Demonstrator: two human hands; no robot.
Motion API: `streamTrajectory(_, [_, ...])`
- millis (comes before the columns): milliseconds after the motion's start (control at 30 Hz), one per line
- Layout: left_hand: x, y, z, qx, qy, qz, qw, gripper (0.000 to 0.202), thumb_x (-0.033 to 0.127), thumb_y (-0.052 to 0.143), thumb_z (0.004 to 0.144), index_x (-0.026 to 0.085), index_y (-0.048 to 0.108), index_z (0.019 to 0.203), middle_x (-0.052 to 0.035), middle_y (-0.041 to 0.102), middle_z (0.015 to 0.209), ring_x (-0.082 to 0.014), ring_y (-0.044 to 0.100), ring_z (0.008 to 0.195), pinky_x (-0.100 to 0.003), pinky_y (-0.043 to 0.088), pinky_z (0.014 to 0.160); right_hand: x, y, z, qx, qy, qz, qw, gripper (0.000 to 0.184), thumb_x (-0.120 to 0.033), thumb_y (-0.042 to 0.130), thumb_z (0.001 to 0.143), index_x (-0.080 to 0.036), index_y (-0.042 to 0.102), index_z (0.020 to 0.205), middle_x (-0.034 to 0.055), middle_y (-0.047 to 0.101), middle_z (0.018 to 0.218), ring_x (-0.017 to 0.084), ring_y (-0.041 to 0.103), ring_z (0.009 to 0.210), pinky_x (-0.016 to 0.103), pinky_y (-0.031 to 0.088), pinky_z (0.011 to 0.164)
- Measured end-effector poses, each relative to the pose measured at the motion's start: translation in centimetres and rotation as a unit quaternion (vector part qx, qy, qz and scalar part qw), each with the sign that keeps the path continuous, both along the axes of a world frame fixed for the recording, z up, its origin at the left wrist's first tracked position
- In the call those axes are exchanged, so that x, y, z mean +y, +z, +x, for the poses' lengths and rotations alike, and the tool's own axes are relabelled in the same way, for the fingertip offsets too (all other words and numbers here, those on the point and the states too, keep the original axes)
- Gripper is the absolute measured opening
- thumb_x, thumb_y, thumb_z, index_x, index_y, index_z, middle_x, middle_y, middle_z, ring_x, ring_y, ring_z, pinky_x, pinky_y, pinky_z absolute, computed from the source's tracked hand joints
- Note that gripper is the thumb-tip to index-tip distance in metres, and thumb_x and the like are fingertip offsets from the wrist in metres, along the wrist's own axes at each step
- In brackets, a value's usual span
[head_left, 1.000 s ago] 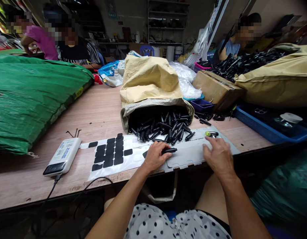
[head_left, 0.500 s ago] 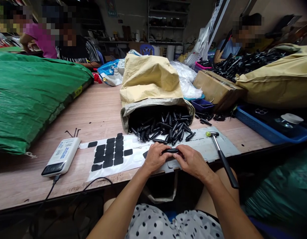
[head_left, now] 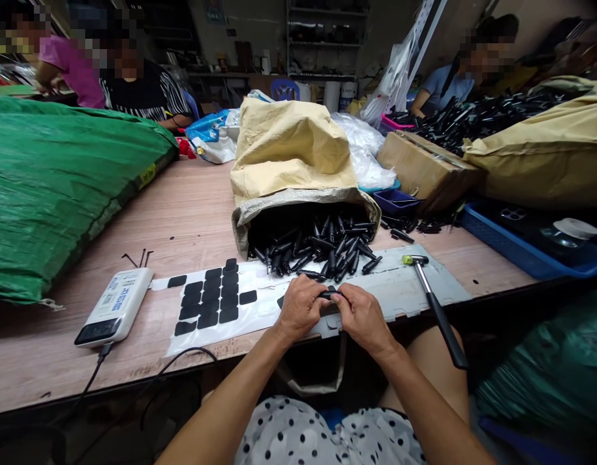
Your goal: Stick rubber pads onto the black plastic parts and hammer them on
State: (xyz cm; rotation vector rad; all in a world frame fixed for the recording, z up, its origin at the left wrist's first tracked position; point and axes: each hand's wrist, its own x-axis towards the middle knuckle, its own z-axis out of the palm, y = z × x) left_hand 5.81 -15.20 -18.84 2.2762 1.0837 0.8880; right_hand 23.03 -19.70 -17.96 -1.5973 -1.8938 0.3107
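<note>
Between both hands, at the table's front edge, is a slim black tube-shaped part (head_left: 330,294). My left hand (head_left: 302,305) has its fingers closed round one end. My right hand (head_left: 363,313) pinches the other end, close beside the left. Much of the part is hidden by the fingers. Just beyond the hands, many similar black parts (head_left: 333,258) spill from a tan sack (head_left: 293,148) lying on its side. Left of my left hand lies a white backing sheet (head_left: 259,323) bearing black rounded-square stickers (head_left: 210,303). Under the hands is a grey board (head_left: 399,290).
A hammer (head_left: 432,303) lies at the right, its handle overhanging the front edge. A white power bank (head_left: 117,307) with a cable is at the left, near a green sack (head_left: 70,194). A blue tray (head_left: 525,255) and cardboard box (head_left: 424,165) are at the right. Co-workers sit beyond.
My right hand has drawn nearer to the left, and less of the black part shows between them. The view has shifted slightly.
</note>
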Motion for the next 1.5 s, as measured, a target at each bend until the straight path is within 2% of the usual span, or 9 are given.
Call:
streamTrajectory(100, [-0.1, 0.2, 0.1, -0.010, 0.001, -0.015, 1.000, 0.014, 0.014, 0.063, 0.086, 0.019, 0.074, 0.092, -0.0042, 0.070, 0.083, -0.0232, 0.055, 0.087, -0.038, 0.043, 0.083, 0.1, 0.6, 0.8, 0.067, 0.041, -0.064, 0.995, 0.026, -0.035, 0.048, 0.099, -0.021, 0.052, 0.077, -0.0013, 0.053, 0.069, 0.013, 0.045, 0.063, 0.026, 0.035, 0.062])
streamTrajectory(200, [-0.1, 0.4, 0.1, -0.029, 0.006, -0.041, 0.999, 0.015, 0.015, 0.063, 0.087, 0.021, 0.074, 0.095, -0.0034, 0.071, 0.087, -0.0230, 0.056, 0.091, -0.037, 0.044, 0.084, 0.1, 0.9, 1.6, 0.102, 0.077, -0.104, 0.986, 0.019, -0.039, 0.059, 0.093, -0.020, 0.059, 0.088, -0.0039, 0.050, 0.069, 0.012, 0.044, 0.062, 0.024, 0.036, 0.059])
streamTrajectory(300, [-0.1, 0.6, 0.1, -0.041, 0.008, -0.060, 0.997, 0.013, 0.017, 0.064, 0.088, 0.022, 0.074, 0.095, -0.0030, 0.071, 0.088, -0.0229, 0.056, 0.093, -0.037, 0.043, 0.085, 0.0, 0.8, 1.8, 0.102, 0.075, -0.118, 0.985, 0.019, -0.037, 0.066, 0.087, -0.019, 0.061, 0.091, -0.0043, 0.049, 0.070, 0.011, 0.044, 0.063, 0.023, 0.036, 0.058])
streamTrajectory(400, [-0.1, 0.7, 0.0, -0.041, 0.005, -0.072, 0.997, 0.012, 0.018, 0.065, 0.088, 0.022, 0.074, 0.096, -0.0030, 0.071, 0.090, -0.0231, 0.057, 0.094, -0.037, 0.043, 0.086, 0.1, 0.7, 1.8, 0.107, 0.072, -0.125, 0.984, 0.018, -0.036, 0.066, 0.086, -0.019, 0.061, 0.091, -0.0044, 0.047, 0.069, 0.011, 0.043, 0.062, 0.023, 0.035, 0.056])
streamTrajectory(733, [-0.3, 0.9, 0.2, -0.051, 0.017, -0.059, 0.997, 0.015, 0.012, 0.065, 0.081, 0.022, 0.069, 0.091, -0.0016, 0.070, 0.089, -0.0223, 0.055, 0.092, -0.035, 0.043, 0.083, 0.2, 0.7, 1.9, 0.124, 0.075, -0.130, 0.981, 0.024, -0.040, 0.066, 0.086, -0.020, 0.055, 0.080, -0.0054, 0.046, 0.064, 0.010, 0.040, 0.059, 0.023, 0.031, 0.054])
streamTrajectory(933, [-0.2, 0.6, 0.2, -0.040, 0.026, -0.029, 0.998, 0.018, 0.008, 0.060, 0.080, 0.021, 0.064, 0.091, -0.0019, 0.068, 0.091, -0.0220, 0.054, 0.092, -0.035, 0.041, 0.083, 0.4, 0.9, 1.6, 0.109, 0.062, -0.122, 0.985, 0.034, -0.046, 0.059, 0.092, -0.019, 0.056, 0.073, -0.0050, 0.045, 0.060, 0.010, 0.040, 0.057, 0.024, 0.029, 0.055])
streamTrajectory(1167, [-0.3, 0.6, 0.2, -0.018, 0.030, -0.043, 0.998, 0.020, 0.018, 0.072, 0.080, 0.023, 0.070, 0.100, -0.0023, 0.069, 0.092, -0.0230, 0.055, 0.093, -0.036, 0.043, 0.084, 0.1, 0.3, 1.5, 0.128, 0.044, -0.108, 0.985, 0.020, -0.039, 0.064, 0.089, -0.020, 0.064, 0.093, -0.0052, 0.050, 0.066, 0.011, 0.044, 0.058, 0.023, 0.036, 0.058])
streamTrajectory(1367, [-0.3, 0.7, 0.3, 0.015, 0.015, -0.029, 0.999, 0.013, 0.021, 0.071, 0.085, 0.025, 0.078, 0.095, -0.0031, 0.069, 0.084, -0.0233, 0.055, 0.091, -0.037, 0.042, 0.084, 0.0, 0.5, 1.7, 0.127, 0.062, -0.102, 0.985, 0.019, -0.039, 0.063, 0.089, -0.020, 0.063, 0.091, -0.0045, 0.050, 0.066, 0.011, 0.045, 0.058, 0.023, 0.036, 0.056])
streamTrajectory(1500, [-0.4, 0.7, 0.3, 0.021, 0.018, -0.029, 0.999, 0.012, 0.022, 0.072, 0.085, 0.025, 0.078, 0.094, -0.0036, 0.069, 0.083, -0.0235, 0.055, 0.090, -0.036, 0.041, 0.082, 0.1, 0.4, 1.8, 0.104, 0.072, -0.087, 0.988, 0.022, -0.039, 0.057, 0.094, -0.019, 0.068, 0.095, -0.0010, 0.059, 0.070, 0.013, 0.048, 0.061, 0.024, 0.038, 0.058])
